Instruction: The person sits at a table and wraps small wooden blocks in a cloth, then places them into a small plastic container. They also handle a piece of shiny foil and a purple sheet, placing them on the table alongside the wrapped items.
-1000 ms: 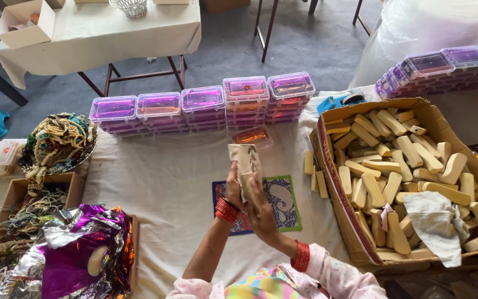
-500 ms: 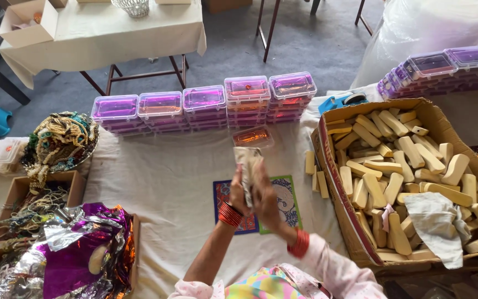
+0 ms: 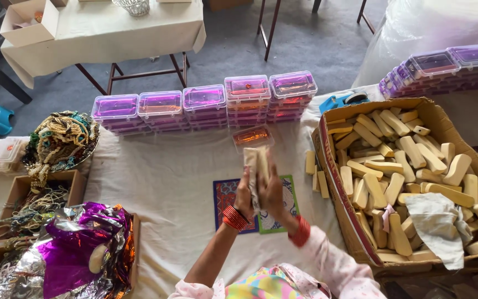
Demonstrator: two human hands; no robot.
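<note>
Head view, left to right. Far left: a shallow dish piled with beige and green beaded strings (image 3: 62, 141), below it crumpled purple and silver foil sheets (image 3: 70, 252) in a brown cardboard tray. A row of clear lidded plastic boxes with purple tint (image 3: 203, 105) runs along the back of the white-clothed table (image 3: 161, 182). Centre: left hand (image 3: 244, 194) and right hand (image 3: 272, 191) are raised together above a small printed blue-and-green card (image 3: 225, 196). Both hands have a closed grip on a pale beige wrapped bar (image 3: 255, 163), held upright between them, left fingers on its left side, right on its right. Red bangles on both wrists. One small clear box with orange contents (image 3: 253, 137) lies just behind the bar. Right: a large open cardboard carton (image 3: 333, 182) full of tan wooden blocks (image 3: 399, 160), a grey-white cloth (image 3: 435, 221) lying on them. A few blocks lie on the table just beside the carton.
</note>
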